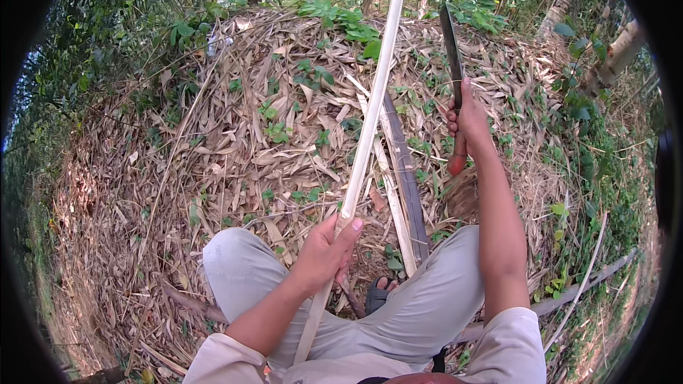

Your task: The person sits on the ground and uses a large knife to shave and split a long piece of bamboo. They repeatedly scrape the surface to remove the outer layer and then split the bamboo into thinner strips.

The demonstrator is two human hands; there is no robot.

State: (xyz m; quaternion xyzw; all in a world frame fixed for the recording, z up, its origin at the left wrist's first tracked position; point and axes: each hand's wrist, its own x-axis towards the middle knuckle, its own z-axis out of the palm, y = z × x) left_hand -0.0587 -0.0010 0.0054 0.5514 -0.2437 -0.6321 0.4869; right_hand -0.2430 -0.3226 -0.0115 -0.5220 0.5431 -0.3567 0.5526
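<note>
A long pale split bamboo strip point(370, 117) slants from my lap up toward the far trees. My left hand point(329, 251) is closed around its lower part, just above my left knee, thumb lying along it. My right hand point(468, 119) grips the reddish-brown wooden handle of a machete point(451, 53) out to the right. Its dark blade points away from me, apart from the strip. Between my knees and beyond, more pale split strips point(393, 192) and a dark grey-brown length of wood point(407, 174) lie on the ground.
Dry fallen leaves point(235, 128) cover the ground, with small green seedlings among them. A cut stump point(464, 195) stands close to my right knee. A grey branch point(569, 297) lies at the right. Tree trunks point(619, 53) rise at the far right, and bushes point(78, 50) at the left.
</note>
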